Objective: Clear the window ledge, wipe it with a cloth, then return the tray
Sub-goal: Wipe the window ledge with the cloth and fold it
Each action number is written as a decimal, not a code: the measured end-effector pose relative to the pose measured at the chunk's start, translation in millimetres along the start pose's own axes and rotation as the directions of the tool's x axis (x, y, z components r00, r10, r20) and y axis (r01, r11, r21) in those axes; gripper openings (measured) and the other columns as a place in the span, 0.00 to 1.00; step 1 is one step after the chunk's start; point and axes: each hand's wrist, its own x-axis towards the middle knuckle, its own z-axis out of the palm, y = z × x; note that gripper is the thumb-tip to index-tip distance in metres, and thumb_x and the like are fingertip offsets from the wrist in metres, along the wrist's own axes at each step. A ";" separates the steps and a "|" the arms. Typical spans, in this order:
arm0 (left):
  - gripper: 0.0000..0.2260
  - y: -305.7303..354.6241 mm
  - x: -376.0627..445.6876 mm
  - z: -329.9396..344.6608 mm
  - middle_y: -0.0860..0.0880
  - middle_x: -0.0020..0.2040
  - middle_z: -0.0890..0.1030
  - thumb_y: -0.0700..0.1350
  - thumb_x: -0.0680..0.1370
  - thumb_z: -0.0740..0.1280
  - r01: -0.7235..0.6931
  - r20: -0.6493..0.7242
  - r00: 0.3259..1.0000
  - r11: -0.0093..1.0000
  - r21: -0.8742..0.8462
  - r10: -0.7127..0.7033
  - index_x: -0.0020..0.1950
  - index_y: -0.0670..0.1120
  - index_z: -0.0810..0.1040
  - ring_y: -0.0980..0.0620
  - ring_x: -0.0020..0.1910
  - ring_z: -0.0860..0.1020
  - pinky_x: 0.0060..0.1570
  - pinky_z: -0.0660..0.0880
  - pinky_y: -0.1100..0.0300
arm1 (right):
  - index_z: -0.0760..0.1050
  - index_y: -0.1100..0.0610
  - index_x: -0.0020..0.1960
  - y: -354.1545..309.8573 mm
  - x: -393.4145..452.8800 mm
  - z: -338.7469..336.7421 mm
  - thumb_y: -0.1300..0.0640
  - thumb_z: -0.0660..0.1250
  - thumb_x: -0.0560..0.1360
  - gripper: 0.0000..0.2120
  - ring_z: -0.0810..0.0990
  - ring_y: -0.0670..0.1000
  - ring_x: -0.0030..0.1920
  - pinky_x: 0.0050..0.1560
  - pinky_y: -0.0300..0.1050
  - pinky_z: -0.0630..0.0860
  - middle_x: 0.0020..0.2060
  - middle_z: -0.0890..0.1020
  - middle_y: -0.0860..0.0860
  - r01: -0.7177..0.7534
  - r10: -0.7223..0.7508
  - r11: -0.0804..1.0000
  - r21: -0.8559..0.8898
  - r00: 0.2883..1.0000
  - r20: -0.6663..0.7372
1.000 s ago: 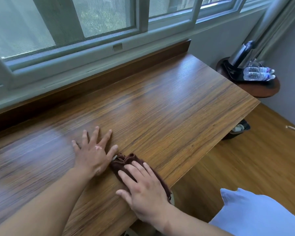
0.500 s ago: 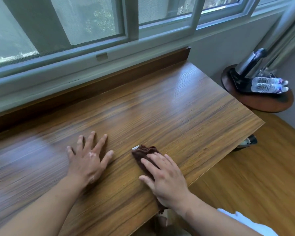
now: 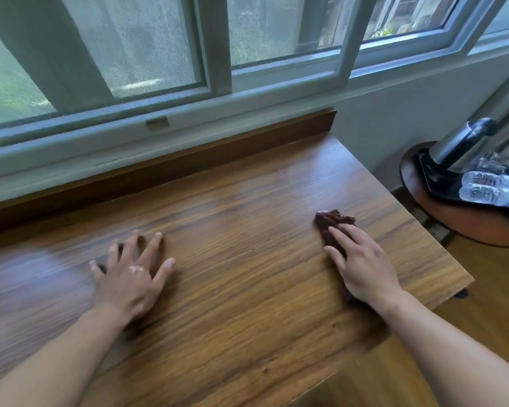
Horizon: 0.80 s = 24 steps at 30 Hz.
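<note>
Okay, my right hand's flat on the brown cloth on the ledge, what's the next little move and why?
Probably slide the right hand and brown cloth on toward the ledge's right end. The cloth sits short of that edge, with bare wood beyond it, while the left hand rests flat as a brace. The black tray sits on the round side table, so returning it seems premature.

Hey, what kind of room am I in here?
Probably a hotel room: a black tray with a kettle and water bottles on a round side table, beside a wooden window ledge.
</note>
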 end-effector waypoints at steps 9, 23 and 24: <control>0.35 0.0 -0.8 -0.1 0.52 0.84 0.41 0.74 0.72 0.36 0.068 0.028 0.997 0.998 0.014 -0.068 0.79 0.68 0.39 0.42 0.82 0.42 0.75 0.46 0.30 | 0.77 0.58 0.69 -67.3 18.6 28.5 0.58 0.69 0.78 0.20 0.74 0.62 0.69 0.72 0.57 0.68 0.68 0.76 0.59 0.169 -0.169 0.985 0.036 0.986 0.013; 0.44 -10.2 30.7 -17.8 0.53 0.84 0.43 0.78 0.65 0.27 0.194 -0.036 0.980 0.981 -0.002 -0.194 0.80 0.69 0.44 0.44 0.82 0.41 0.75 0.45 0.31 | 0.66 0.53 0.77 -250.6 89.3 78.9 0.48 0.58 0.83 0.24 0.62 0.57 0.78 0.78 0.58 0.52 0.76 0.68 0.54 0.558 -0.592 0.806 0.199 0.763 0.259; 0.46 -9.1 33.9 -18.0 0.53 0.84 0.43 0.78 0.62 0.24 0.194 -0.035 0.980 0.981 0.004 -0.194 0.80 0.69 0.43 0.44 0.82 0.41 0.75 0.44 0.31 | 0.64 0.52 0.78 -254.0 100.8 79.1 0.49 0.56 0.84 0.24 0.59 0.56 0.79 0.79 0.58 0.49 0.77 0.66 0.53 0.555 -0.589 0.808 0.196 0.760 0.275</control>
